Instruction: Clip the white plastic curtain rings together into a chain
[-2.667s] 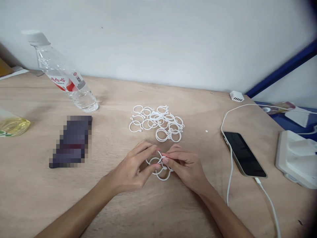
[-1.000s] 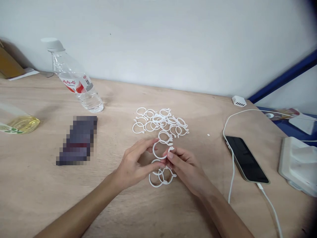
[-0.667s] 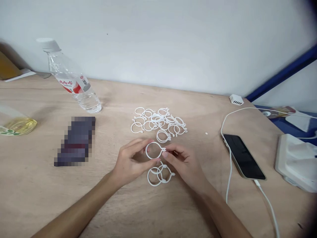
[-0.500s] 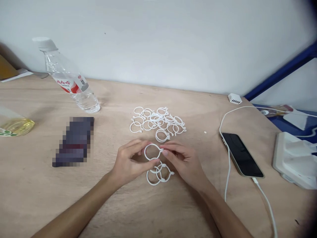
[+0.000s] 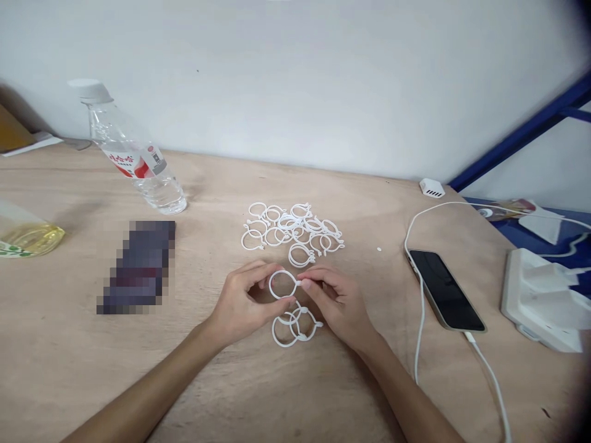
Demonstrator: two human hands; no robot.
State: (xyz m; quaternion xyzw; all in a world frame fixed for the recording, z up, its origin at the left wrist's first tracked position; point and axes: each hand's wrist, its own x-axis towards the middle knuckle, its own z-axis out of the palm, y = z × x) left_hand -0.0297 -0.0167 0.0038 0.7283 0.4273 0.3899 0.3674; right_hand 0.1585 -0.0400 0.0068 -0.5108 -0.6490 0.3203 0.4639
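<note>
Between both hands I hold one white plastic ring (image 5: 282, 271) with a small clasp at its right side. My left hand (image 5: 242, 298) grips the left of the ring, thumb along the bottom and fingers behind. Thumb and fingertips of my right hand (image 5: 339, 304) pinch the clasp, where the two ends now look pressed together. Just under the hands lie several overlapping white rings (image 5: 285, 346), partly covered by my left thumb. Beyond my fingers is a loose pile of similar rings (image 5: 290, 223) with small looped ends.
A clear water bottle (image 5: 159, 187) stands at the left behind a pixelated dark item (image 5: 143, 264). A yellowish clear container (image 5: 46, 239) is at the far left. On the right are a phone (image 5: 446, 289) with a white cable (image 5: 419, 332) and a white power strip (image 5: 521, 307).
The ends of the held ring at the clasp, apart before, now meet between my right fingertips. Both hands stay in nearly the same place, and the view has shifted slightly.
</note>
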